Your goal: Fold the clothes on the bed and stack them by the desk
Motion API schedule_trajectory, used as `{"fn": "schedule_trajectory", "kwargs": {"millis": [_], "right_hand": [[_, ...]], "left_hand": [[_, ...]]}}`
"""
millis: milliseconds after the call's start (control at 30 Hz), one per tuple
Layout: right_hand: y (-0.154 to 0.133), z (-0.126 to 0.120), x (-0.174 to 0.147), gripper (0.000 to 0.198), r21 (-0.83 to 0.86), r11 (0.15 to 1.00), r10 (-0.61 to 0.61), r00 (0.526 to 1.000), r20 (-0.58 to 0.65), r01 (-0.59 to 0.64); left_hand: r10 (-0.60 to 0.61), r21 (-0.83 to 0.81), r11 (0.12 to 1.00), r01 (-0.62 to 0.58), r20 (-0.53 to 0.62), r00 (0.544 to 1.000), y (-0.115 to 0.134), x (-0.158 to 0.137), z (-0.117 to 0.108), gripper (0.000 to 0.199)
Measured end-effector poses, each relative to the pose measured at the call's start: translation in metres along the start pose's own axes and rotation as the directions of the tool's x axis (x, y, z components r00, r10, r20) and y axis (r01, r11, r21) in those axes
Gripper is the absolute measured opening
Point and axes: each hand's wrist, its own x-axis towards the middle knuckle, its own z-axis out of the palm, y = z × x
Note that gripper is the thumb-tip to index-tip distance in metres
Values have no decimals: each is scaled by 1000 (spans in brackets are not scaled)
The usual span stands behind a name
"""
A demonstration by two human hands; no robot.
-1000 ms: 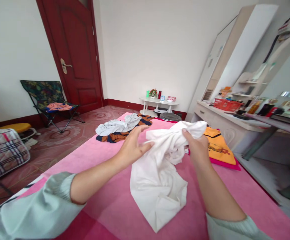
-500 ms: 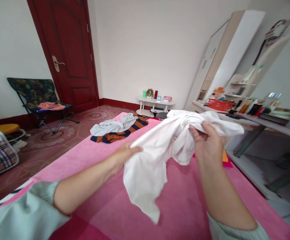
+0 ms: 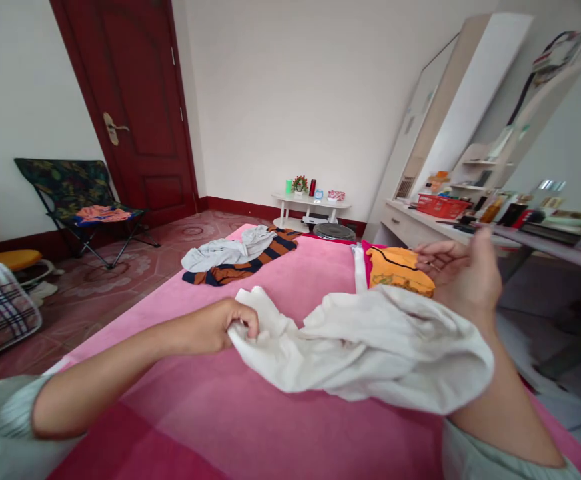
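A crumpled white garment (image 3: 350,347) stretches between my arms above the pink bed cover (image 3: 210,413); its exact kind does not show. My left hand (image 3: 233,323) is closed around its left end. My right hand (image 3: 463,280) is raised beyond the cloth, fingers spread and holding nothing, while the garment's right end hangs against my right wrist and forearm. Just left of the right fingers lies a yellow-orange garment (image 3: 400,270) with a black line across it, on top of magenta and white cloth.
Farther back on the bed lie a grey garment (image 3: 230,252) and an orange-and-navy striped garment (image 3: 250,267). At right runs a dressing table with a red basket (image 3: 440,207) and bottles. A folding chair (image 3: 100,213) holding clothes stands at left near the door (image 3: 135,100).
My right hand has released the white cloth, moved right and opened. My left hand has shifted slightly left with its end. The cloth has dropped lower, uncovering the yellow-orange garment.
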Motion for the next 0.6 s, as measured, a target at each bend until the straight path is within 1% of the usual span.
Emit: {"fn": "schedule_trajectory", "kwargs": {"millis": [33,67,100,133,200,267,300,333,367,400,433,467,500,533,567,600], "right_hand": [[-1,1,-2,51,-30,999,15,998,53,-13],[-2,3,-4,40,-90,996,36,991,132,-24],[-2,7,-8,34,-166,986,71,970,233,-33],[-2,11,-12,33,-250,968,122,930,346,-34],[2,20,-22,35,-404,915,228,812,537,11],[10,24,-33,34,-497,861,292,692,660,111],[15,23,-40,34,-526,834,315,642,699,164],[21,21,-46,37,-552,804,337,596,729,221],[27,18,-51,46,-579,765,364,550,751,283],[31,13,-56,53,-608,712,398,512,761,352],[34,7,-60,54,-639,644,434,486,758,421],[36,1,-62,46,-665,572,470,473,745,479],[35,-5,-62,32,-685,516,495,473,728,514],[32,-11,-60,18,-699,495,501,487,715,517],[28,-17,-57,10,-711,513,488,517,703,481],[23,-23,-53,12,-718,568,424,606,674,402]], "left_hand": [[-25,5,1000,25,72,997,0,-7,7,12],[-46,21,999,44,117,992,0,-12,13,18],[-65,51,997,59,142,988,1,-17,17,24],[-85,93,993,72,152,985,1,-21,20,30],[-116,183,979,89,140,983,3,-26,23,41],[-137,244,964,107,109,985,4,-31,25,49],[-146,249,961,119,96,985,4,-34,26,52],[-155,242,961,130,85,984,3,-37,27,55],[-163,227,964,142,78,984,2,-40,28,59],[-176,212,965,157,73,982,0,-44,29,61],[-192,205,963,175,66,979,-2,-47,29,62],[-209,211,958,194,52,976,-4,-50,30,63],[-224,226,951,212,29,974,-7,-52,30,63],[-227,247,944,220,-2,974,-10,-53,30,59],[-214,265,940,214,-33,976,-13,-53,30,53],[-187,274,942,197,-61,980,-16,-53,30,46]]}}
